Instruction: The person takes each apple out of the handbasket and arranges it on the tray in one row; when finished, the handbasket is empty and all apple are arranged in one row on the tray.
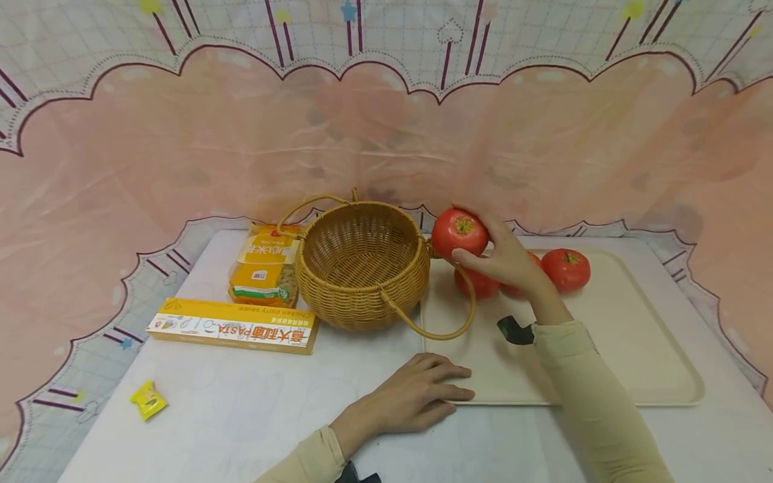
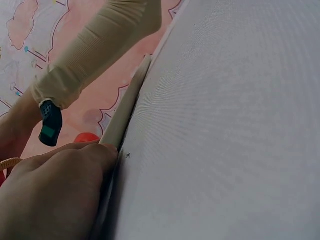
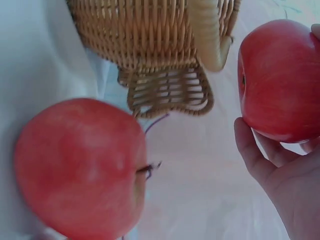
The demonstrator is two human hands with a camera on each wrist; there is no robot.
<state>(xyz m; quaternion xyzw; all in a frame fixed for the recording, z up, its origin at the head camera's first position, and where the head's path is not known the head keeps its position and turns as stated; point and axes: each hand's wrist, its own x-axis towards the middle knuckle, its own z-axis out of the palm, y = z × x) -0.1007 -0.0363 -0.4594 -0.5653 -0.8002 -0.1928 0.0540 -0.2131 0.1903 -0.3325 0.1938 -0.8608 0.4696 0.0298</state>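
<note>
My right hand (image 1: 507, 258) grips a red apple (image 1: 453, 231), raised just right of the basket's rim. The right wrist view shows thumb and fingers round this apple (image 3: 280, 80). The round wicker basket (image 1: 362, 305) stands upright, its woven floor visible and its near handle (image 1: 449, 335) tilted out over the tray. On the beige tray (image 1: 622, 355) sit more red apples, one plain at the right (image 1: 566, 270) and others partly hidden by my right hand. My left hand (image 1: 417, 396) rests palm down, fingers extended onto the tray's near left corner.
Left of the basket stands a yellow bag (image 1: 260, 272) with Chinese lettering. In front of it lies a long pasta box (image 1: 232, 327). A small yellow wrapped packet (image 1: 148, 400) is at the table's left. A patterned cloth (image 1: 386, 134) hangs behind the white table (image 1: 241, 416).
</note>
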